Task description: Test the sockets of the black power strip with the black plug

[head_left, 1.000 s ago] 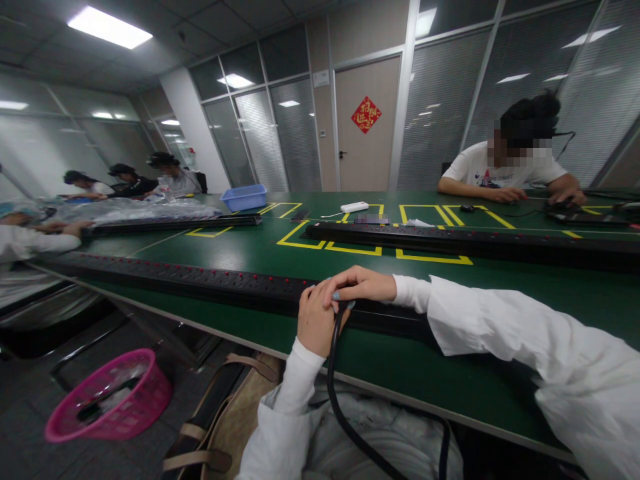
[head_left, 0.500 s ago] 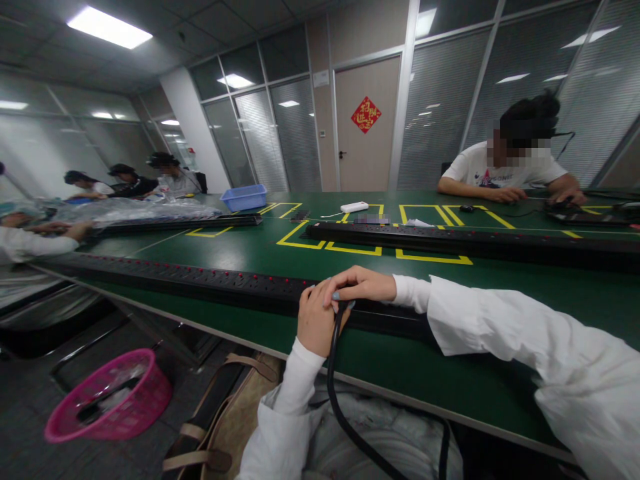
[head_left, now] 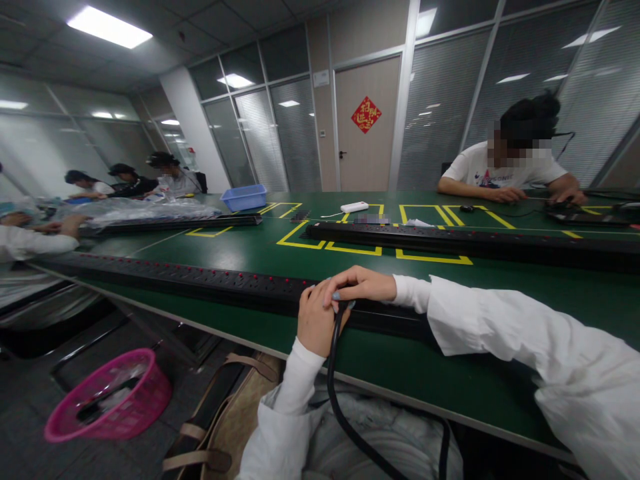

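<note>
A long black power strip [head_left: 200, 283] with a row of red dots lies along the near edge of the green table [head_left: 260, 250]. My left hand [head_left: 316, 320] is closed round the end of the black cable [head_left: 334, 387] at the strip's near side. Over it rests my right hand [head_left: 363, 284], its fingers bent together and touching the left fingers on top of the strip. What the right fingers hold, if anything, is hidden. From my hands the cable hangs down over my lap.
Farther back lies another black strip [head_left: 450, 241]. Beyond are a blue basket [head_left: 244, 198], a white device [head_left: 355, 207] and a person [head_left: 505, 167]. Plastic bags [head_left: 135, 212] and a co-worker's hand [head_left: 74, 225] are at left. A pink basket [head_left: 110, 413] stands on the floor.
The co-worker's hand at the far left has shifted slightly. My own hands, the strip and the cable have not visibly moved.
</note>
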The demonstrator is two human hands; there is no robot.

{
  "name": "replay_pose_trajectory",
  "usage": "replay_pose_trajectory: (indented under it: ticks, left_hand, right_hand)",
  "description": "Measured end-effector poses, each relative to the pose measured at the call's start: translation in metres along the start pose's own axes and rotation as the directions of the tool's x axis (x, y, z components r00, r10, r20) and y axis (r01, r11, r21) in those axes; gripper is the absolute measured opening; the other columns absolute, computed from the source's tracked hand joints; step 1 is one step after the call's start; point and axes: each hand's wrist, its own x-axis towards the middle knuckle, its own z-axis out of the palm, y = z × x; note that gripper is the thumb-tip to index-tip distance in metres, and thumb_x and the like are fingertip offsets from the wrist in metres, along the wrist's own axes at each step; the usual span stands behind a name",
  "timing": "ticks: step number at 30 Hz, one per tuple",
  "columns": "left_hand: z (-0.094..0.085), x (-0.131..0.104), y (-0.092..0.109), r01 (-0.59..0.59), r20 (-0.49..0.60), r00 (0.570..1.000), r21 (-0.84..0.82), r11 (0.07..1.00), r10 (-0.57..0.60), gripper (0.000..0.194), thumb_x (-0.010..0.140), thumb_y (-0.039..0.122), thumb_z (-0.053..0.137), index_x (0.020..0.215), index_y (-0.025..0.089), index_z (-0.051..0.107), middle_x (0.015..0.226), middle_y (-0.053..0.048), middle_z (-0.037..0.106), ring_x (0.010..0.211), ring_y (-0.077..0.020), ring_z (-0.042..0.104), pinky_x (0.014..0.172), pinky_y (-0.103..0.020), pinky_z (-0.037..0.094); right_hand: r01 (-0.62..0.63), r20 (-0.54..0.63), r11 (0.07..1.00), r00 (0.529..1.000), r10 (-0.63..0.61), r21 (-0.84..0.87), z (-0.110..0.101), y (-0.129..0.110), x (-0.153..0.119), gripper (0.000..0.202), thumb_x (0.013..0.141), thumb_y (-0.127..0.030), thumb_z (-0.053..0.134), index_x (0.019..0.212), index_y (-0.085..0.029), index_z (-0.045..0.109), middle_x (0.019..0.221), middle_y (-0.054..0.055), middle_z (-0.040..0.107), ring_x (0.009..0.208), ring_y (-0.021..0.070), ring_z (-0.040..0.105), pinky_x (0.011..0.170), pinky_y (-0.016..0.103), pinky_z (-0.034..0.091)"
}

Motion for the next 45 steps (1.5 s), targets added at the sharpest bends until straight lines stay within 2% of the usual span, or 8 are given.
replay_pose_trajectory:
  ticks: [13, 29, 35, 45]
  left_hand:
    - [-0.0003, 0.0006, -0.0003, 0.012, 0.029, 1.000, -0.015, 1.000, -0.012, 0.027, 0.078, 0.030, 0.048, 0.101, 0.016, 0.053, 0.102, -0.009, 0.058, 0.101, -0.0222, 0.048, 0.086, -0.039, 0.034]
    - [-0.0014, 0.0011, 0.0003, -0.011, 0.007, 1.000, 0.002, 1.000, 0.011, 0.023, 0.076, 0.027, 0.048, 0.096, 0.016, 0.053, 0.098, -0.009, 0.059, 0.099, -0.0232, 0.050, 0.084, -0.038, 0.034]
    - [-0.0009, -0.0003, -0.0004, -0.021, 0.004, 1.000, 0.018, 1.000, 0.021, 0.021, 0.076, 0.025, 0.047, 0.094, 0.015, 0.053, 0.099, -0.009, 0.059, 0.101, -0.0227, 0.049, 0.085, -0.038, 0.035]
    - [0.0003, -0.0017, -0.0028, -0.027, 0.022, 0.999, 0.008, 1.000, 0.027, 0.020, 0.075, 0.026, 0.049, 0.092, 0.016, 0.055, 0.101, -0.011, 0.059, 0.102, -0.0233, 0.049, 0.085, -0.038, 0.035]
  right_hand:
    - [0.005, 0.020, 1.000, 1.000, -0.005, 0.012, -0.0009, 0.0003, -0.0002, 0.022, 0.079, -0.023, 0.054, 0.089, -0.005, 0.061, 0.080, 0.006, 0.059, 0.074, 0.0100, 0.054, 0.074, 0.024, 0.041]
    - [-0.016, 0.026, 0.999, 1.000, 0.017, -0.039, -0.0009, -0.0015, -0.0011, 0.025, 0.075, -0.026, 0.058, 0.090, -0.007, 0.061, 0.091, 0.008, 0.060, 0.088, 0.0142, 0.054, 0.085, 0.028, 0.040]
    - [0.008, 0.029, 0.998, 1.000, -0.006, -0.059, 0.0003, -0.0035, -0.0020, 0.024, 0.073, -0.025, 0.060, 0.090, -0.007, 0.061, 0.086, 0.007, 0.060, 0.080, 0.0114, 0.054, 0.079, 0.025, 0.042]
    - [0.025, 0.072, 0.997, 0.997, -0.019, -0.077, -0.0002, -0.0053, -0.0035, 0.030, 0.070, -0.029, 0.063, 0.091, -0.007, 0.060, 0.082, 0.006, 0.059, 0.078, 0.0115, 0.055, 0.077, 0.025, 0.044]
